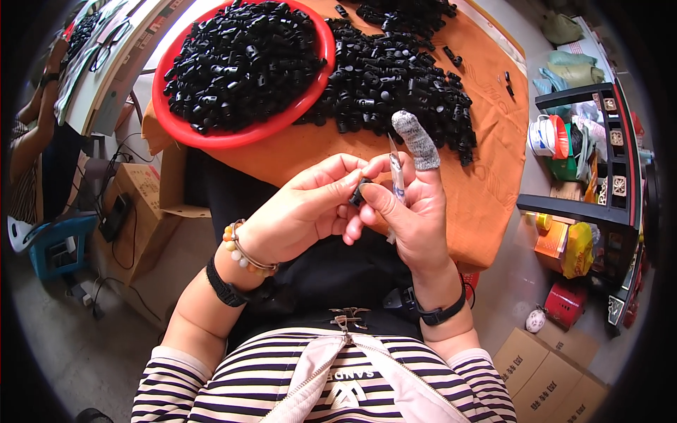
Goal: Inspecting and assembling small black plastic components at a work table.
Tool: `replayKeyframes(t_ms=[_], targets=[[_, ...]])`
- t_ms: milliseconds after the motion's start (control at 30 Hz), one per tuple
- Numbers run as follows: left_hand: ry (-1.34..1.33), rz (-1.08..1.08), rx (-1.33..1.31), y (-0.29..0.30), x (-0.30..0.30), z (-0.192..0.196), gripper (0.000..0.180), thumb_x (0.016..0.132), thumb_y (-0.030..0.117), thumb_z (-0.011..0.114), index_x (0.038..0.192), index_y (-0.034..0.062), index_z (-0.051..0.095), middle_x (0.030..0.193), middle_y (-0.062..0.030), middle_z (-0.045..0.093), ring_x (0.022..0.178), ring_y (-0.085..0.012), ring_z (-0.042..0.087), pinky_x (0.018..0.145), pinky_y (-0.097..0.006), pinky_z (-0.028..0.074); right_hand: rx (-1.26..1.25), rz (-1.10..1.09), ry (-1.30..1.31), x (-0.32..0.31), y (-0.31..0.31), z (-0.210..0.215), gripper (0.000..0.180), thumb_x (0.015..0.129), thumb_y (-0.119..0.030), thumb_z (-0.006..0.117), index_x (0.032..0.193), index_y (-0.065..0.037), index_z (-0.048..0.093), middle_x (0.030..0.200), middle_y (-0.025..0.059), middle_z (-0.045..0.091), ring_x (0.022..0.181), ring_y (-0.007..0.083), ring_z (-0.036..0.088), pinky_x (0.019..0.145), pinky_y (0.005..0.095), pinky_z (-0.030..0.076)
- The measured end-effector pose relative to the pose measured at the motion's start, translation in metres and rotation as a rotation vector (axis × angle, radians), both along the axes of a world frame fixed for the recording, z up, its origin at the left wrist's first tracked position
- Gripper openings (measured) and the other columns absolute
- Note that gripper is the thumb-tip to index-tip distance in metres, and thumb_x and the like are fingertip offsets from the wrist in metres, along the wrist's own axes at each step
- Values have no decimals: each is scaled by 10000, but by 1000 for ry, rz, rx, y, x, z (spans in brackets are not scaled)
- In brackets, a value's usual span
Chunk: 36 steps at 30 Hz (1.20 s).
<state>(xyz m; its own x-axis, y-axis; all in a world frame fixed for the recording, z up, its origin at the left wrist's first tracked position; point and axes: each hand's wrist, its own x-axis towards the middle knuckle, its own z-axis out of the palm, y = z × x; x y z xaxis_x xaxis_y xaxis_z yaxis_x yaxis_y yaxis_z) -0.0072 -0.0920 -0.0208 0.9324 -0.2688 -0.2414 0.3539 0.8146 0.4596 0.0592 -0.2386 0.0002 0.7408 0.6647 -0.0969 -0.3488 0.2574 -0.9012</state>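
Observation:
In front of my body, my left hand (321,194) pinches a small black plastic part (361,190) between thumb and fingers. My right hand (416,211) meets it there, its thumb tip against the same part. Gripped in my right hand is a slim pointed blade (396,173), tip upward, its lower end wrapped in something whitish. One raised finger of that hand wears a grey knitted finger cover (417,139). Beyond my hands, a red basin (247,138) is heaped with black plastic parts (240,63). More lie in a loose pile (402,92) to its right.
An orange cloth (486,190) covers the table. Cardboard boxes (134,225) and a blue stool (60,243) stand at left, near another person's arm (32,141). At right are a black shelf (582,204) with bags and tubs, and more cartons (543,374).

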Motion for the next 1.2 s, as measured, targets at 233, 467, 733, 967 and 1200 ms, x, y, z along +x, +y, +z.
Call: replayKeyframes(t_ms=[233,467,733,967,1200], targets=[[29,146,-20,12,-6,-5,231,947,171,431,1147,65,471,795,-33,546,616,-75,523,561,-210,445,-112,-102,-263,0,-1,-9,571,863,-136,598,1334,3,307,883,23,498,604,55,458,604,148,391],[76,253,114,12,-8,-2,198,946,198,448,1073,61,512,726,-11,549,571,-64,533,522,-191,448,-300,51,-261,-9,-3,-5,402,867,-98,588,1234,-3,454,842,-4,578,710,5,459,641,144,379],[37,290,173,9,-8,-2,179,942,196,458,1048,64,517,766,-9,568,575,-59,538,525,-181,452,-277,47,-312,-14,-1,-8,348,843,-63,615,1165,16,511,900,28,612,746,18,501,662,160,421],[6,298,208,9,-9,-3,167,942,191,457,1035,65,515,822,-17,579,585,-54,541,535,-178,463,-245,67,-321,-13,-3,-10,321,843,-60,613,1140,24,524,862,20,601,727,31,513,651,167,428],[7,300,207,9,-9,-1,164,946,183,446,1037,65,512,865,-24,586,589,-54,546,536,-175,465,-263,53,-364,-15,0,-8,321,844,-64,613,1139,27,527,861,28,605,747,41,537,661,179,443]])
